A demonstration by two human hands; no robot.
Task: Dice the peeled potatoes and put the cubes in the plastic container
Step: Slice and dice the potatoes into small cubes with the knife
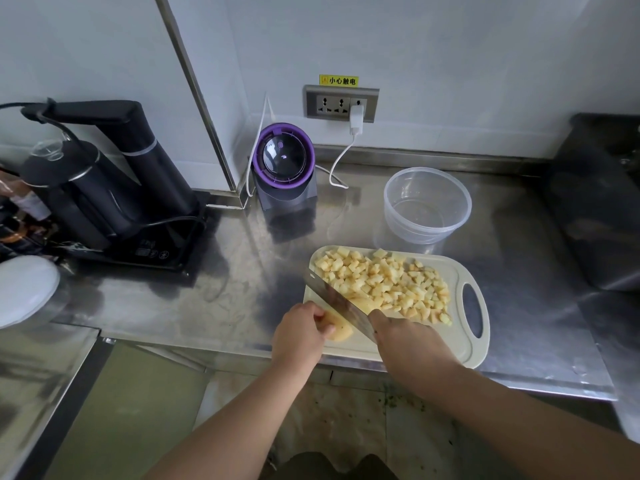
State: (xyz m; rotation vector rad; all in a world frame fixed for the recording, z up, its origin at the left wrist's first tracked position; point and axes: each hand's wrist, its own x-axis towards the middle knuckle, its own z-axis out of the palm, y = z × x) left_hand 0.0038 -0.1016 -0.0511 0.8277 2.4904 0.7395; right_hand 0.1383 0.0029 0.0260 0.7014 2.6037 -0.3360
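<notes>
Behind board: container, purple appliance

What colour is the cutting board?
Pale cream cutting board, shown best in the head view.

Counter brushed stainless steel, smudged, reflective; cleaver shiny metal blade. Cutting board matt pale plastic, smooth; plastic container clear, glossy. Potato piece and potato cubes moist, smooth-cut; kettle black, slight sheen.
</notes>
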